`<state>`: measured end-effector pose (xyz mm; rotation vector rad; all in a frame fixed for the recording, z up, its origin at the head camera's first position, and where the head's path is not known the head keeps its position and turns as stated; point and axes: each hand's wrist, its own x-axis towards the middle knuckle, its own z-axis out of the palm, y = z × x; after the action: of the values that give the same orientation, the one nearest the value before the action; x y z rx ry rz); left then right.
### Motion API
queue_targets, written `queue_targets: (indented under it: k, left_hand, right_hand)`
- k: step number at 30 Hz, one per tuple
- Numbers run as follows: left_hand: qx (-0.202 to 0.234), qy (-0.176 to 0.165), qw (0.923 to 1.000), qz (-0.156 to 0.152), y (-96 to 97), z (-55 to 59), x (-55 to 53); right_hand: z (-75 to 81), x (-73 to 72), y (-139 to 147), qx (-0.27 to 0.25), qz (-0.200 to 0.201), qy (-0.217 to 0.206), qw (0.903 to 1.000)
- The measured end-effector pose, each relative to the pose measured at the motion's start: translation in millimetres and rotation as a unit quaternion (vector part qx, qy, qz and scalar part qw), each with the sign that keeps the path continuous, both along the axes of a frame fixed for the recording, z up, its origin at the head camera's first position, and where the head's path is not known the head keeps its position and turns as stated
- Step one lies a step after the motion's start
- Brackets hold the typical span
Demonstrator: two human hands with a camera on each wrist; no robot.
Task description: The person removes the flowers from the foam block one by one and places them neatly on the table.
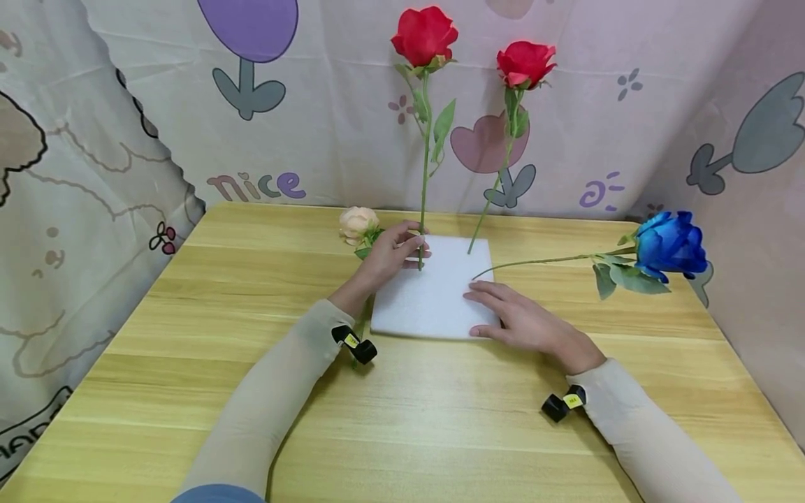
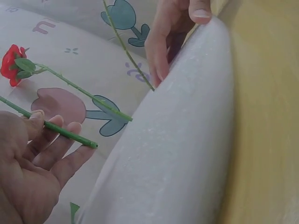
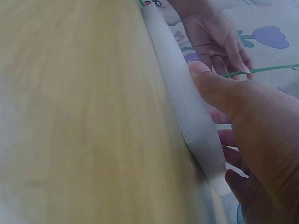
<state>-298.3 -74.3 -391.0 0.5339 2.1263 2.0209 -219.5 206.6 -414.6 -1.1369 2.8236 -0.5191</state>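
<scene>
My left hand [image 1: 395, 253] pinches the green stem of a red rose [image 1: 425, 36] between thumb and fingers. This rose stands upright, its cut lower end [image 2: 93, 144] showing free beside the fingers, above a white foam block [image 1: 434, 307]. My right hand [image 1: 525, 318] rests on the block's right side with fingers and thumb spread. Behind it, a second red rose [image 1: 526, 64] is stuck in the block's back right part, leaning right. A blue rose [image 1: 670, 246] extends low to the right, its stem end at the block near my right fingertips.
A cream rose [image 1: 358, 225] lies left of the block, its stem running under my left forearm. The wooden table [image 1: 440, 419] meets a patterned cloth [image 1: 352, 140] at the back. Black cameras [image 1: 355, 345] are strapped at both wrists.
</scene>
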Motion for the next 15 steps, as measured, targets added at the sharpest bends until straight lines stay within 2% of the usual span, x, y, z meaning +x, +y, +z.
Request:
queue_targets:
  k: [6,15]
  left_hand:
    - [0.011,-0.003,0.9999,0.006,-5.6,2.7,-1.3]
    - [-0.002,-0.002,0.9995,0.032,-13.5,7.1,-2.4]
  right_hand:
    - [-0.5,-0.1,0,-0.001,0.001,0.002,1.0]
    - [0.3,-0.2,0,0.0,0.003,0.002,1.0]
